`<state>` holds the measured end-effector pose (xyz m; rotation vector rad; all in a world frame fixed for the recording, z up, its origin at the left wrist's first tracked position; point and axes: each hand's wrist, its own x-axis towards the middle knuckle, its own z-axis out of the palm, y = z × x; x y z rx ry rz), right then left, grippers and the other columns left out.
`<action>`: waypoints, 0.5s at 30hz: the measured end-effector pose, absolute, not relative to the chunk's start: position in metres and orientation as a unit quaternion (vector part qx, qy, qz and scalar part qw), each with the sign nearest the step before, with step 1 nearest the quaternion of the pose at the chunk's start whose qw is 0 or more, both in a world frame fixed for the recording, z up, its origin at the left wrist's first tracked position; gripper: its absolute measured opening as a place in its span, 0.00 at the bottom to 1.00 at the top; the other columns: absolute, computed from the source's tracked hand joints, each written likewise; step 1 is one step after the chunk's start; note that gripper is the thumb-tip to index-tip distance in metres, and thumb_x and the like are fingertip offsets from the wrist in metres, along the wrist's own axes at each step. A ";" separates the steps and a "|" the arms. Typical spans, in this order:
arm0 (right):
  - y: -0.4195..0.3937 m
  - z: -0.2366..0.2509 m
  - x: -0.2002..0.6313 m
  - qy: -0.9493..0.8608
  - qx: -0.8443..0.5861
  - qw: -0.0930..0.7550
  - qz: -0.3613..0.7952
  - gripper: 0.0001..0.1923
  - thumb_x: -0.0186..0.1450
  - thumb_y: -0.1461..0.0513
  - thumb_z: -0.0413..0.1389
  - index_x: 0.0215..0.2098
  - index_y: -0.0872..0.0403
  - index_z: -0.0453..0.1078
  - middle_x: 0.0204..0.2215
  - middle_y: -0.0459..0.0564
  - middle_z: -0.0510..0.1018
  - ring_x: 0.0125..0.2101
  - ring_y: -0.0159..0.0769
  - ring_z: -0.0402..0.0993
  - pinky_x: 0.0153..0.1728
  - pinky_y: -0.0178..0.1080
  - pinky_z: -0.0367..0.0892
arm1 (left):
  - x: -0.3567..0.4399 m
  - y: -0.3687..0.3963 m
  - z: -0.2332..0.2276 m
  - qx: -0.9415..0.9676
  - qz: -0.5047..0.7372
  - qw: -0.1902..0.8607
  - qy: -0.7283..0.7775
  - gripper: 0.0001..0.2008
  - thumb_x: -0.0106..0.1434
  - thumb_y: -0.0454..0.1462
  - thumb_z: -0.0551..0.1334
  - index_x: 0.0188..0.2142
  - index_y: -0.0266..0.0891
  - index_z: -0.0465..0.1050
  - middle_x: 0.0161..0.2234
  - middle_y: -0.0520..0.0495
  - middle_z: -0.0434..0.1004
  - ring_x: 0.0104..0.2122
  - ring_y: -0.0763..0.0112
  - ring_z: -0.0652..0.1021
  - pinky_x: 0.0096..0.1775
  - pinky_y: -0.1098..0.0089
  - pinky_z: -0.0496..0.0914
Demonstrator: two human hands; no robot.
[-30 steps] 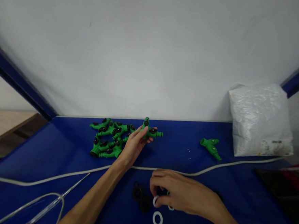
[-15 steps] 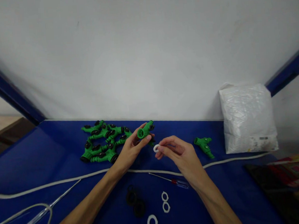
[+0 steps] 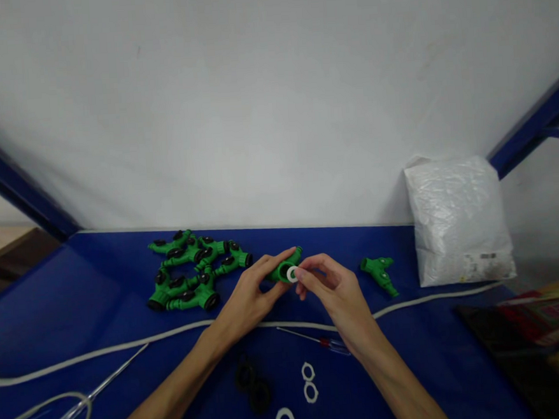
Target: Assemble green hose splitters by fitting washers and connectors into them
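Green plastic fitting [image 3: 284,270]: short tubular body, lying roughly horizontal above the blue table, round open end facing the camera and slightly right, pinched at its near end in the left hand. White ring [image 3: 292,274]: small, flat, washer-like, sits face-on right at that open end, touching its rim, pinched at the right-hand fingertips.

Blue table [image 3: 99,299] as reference. Far left: heap of green fittings [image 3: 195,276]. Far right, against wall: white plastic bag [image 3: 457,222]; single green fitting [image 3: 380,274] beside it. White cord [image 3: 126,344] spans the table. Near edge: black rings [image 3: 253,383], white rings [image 3: 309,381], screwdriver [image 3: 317,342].
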<state>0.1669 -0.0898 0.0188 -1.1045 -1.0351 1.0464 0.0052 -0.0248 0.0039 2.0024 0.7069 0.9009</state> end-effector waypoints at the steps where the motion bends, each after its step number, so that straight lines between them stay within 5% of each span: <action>1: -0.089 0.018 0.166 -0.448 -0.475 0.606 0.454 0.12 0.61 0.55 0.65 0.33 0.54 0.72 0.24 0.42 0.76 0.25 0.30 0.73 0.28 0.34 0.69 | 0.005 -0.025 0.004 0.796 0.356 0.401 0.281 0.24 0.68 0.40 0.60 0.63 0.49 0.64 0.42 0.48 0.75 0.40 0.68 0.73 0.46 0.67 0.67; 15: -0.089 0.011 0.161 -0.445 -0.479 0.617 0.438 0.13 0.61 0.55 0.64 0.37 0.51 0.68 0.28 0.41 0.73 0.24 0.30 0.73 0.26 0.34 0.69 | 0.005 -0.034 0.012 0.792 0.320 0.419 0.307 0.26 0.68 0.43 0.59 0.64 0.47 0.64 0.42 0.47 0.75 0.40 0.66 0.75 0.40 0.69 0.68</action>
